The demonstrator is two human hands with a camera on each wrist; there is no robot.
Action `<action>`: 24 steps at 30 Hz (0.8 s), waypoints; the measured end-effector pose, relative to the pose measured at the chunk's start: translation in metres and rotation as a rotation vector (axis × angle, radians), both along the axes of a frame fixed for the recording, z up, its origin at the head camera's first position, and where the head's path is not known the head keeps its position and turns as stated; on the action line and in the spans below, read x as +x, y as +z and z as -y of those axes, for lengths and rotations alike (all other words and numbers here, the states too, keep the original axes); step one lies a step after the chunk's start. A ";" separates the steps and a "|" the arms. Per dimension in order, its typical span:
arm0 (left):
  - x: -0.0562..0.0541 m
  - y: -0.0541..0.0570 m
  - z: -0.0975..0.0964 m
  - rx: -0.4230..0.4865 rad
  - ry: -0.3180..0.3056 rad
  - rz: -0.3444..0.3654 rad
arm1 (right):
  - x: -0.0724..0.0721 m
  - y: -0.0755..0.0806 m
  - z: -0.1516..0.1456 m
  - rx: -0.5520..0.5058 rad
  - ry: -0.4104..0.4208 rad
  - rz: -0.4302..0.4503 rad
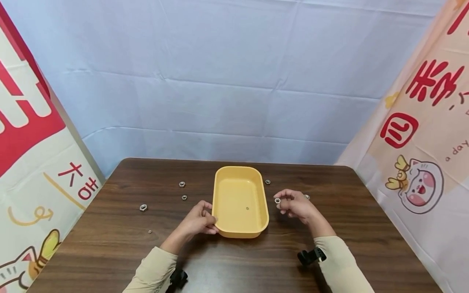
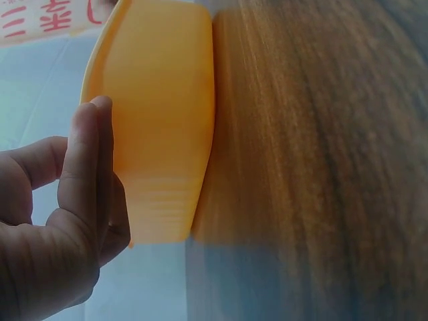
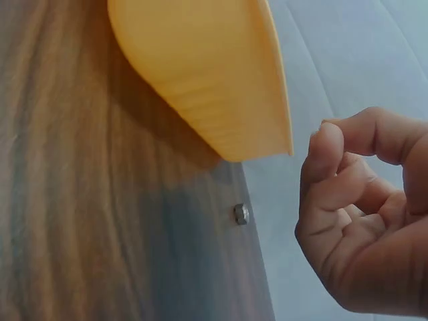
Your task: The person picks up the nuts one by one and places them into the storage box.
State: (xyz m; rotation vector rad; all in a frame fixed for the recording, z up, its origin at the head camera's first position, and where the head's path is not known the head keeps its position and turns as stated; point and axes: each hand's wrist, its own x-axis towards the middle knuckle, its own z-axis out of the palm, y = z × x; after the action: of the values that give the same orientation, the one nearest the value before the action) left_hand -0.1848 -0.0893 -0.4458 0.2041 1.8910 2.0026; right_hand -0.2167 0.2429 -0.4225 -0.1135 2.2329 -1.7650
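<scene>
A yellow rectangular tray (image 1: 239, 191) stands on the table. At its near left side, my left hand (image 1: 199, 219) grips the rim, with fingers against the outer wall (image 2: 160, 120) in the left wrist view. To the right of the tray, my right hand (image 1: 296, 205) pinches a metal nut (image 1: 277, 200) between thumb and index finger, above the table. The right wrist view shows those fingertips (image 3: 326, 137) together, but the nut is hidden there. One tiny nut (image 1: 247, 208) lies on the tray's floor.
On the wooden table (image 1: 234, 260), left of the tray, lie a large nut (image 1: 143, 207), a medium nut (image 1: 182, 184), a smaller nut (image 1: 184, 197) and a tiny nut (image 1: 150, 232). Another nut (image 1: 268, 182) sits behind the tray's right side; one more (image 1: 307, 197) is beside my right hand.
</scene>
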 end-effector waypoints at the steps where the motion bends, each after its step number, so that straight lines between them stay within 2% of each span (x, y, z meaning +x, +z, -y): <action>1: 0.000 0.000 0.000 0.000 0.001 0.002 | -0.001 0.001 0.002 0.005 0.010 -0.003; 8: 0.000 0.000 0.001 -0.003 -0.002 0.009 | -0.007 0.009 0.012 -0.025 0.063 0.006; 16: -0.001 0.001 0.000 -0.005 0.004 0.019 | -0.015 0.022 0.026 0.025 0.127 -0.020; 24: 0.000 0.001 -0.001 -0.015 0.007 0.013 | -0.023 0.023 0.033 0.056 0.144 -0.007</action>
State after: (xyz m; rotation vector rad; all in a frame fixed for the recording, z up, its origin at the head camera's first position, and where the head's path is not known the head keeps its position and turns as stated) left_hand -0.1849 -0.0881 -0.4446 0.1801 1.9006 1.9889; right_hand -0.2396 0.2099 -0.3997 -0.2616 2.2177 -1.6282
